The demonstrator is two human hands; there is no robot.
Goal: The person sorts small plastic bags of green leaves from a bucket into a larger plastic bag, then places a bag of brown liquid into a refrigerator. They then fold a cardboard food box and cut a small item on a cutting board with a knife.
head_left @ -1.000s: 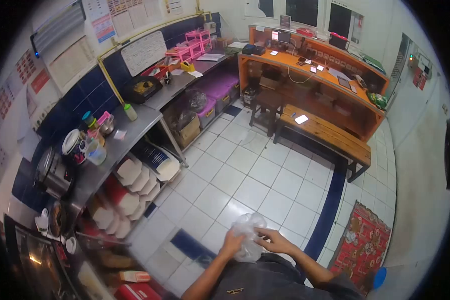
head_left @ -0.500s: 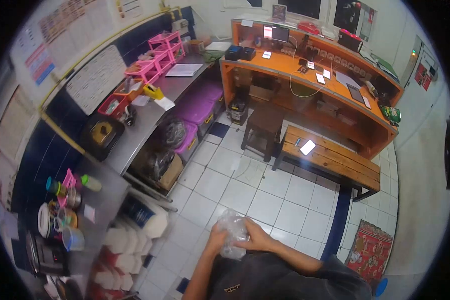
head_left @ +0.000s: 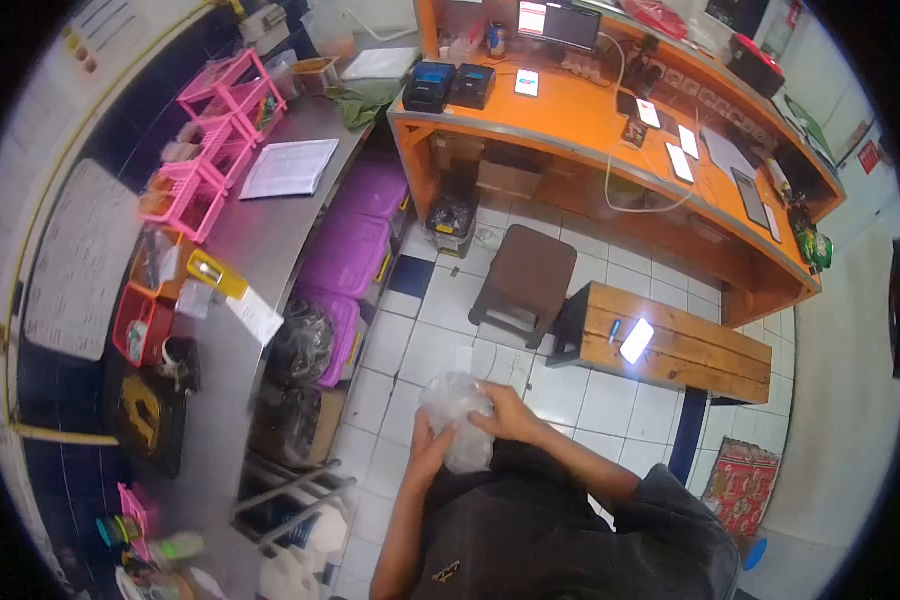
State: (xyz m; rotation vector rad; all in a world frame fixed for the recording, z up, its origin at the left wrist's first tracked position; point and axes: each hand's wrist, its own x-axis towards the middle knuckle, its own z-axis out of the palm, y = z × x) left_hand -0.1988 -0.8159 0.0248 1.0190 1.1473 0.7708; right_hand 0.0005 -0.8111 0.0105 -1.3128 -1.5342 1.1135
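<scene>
In front of my body I hold a crumpled clear plastic bag point(head_left: 460, 402) between both hands. My left hand point(head_left: 429, 445) grips its left side, with the thumb laid against the plastic. On the right side my right hand point(head_left: 507, 412) has its thumb and fingers closed on the bag. The bag looks whitish and bunched up; whatever may be inside cannot be made out. White floor tiles lie below it.
To the left runs a steel counter point(head_left: 232, 330) with pink baskets point(head_left: 202, 190), a notebook point(head_left: 290, 168) and a yellow-handled item point(head_left: 217, 275). Purple-lidded boxes point(head_left: 345, 255) sit beneath. Ahead stand a brown stool point(head_left: 530, 265), a wooden bench point(head_left: 690, 345) and an orange desk point(head_left: 560, 120).
My view has moved closer to the desk and the left counter. The bag stays in both hands, and my grip on it has shifted slightly.
</scene>
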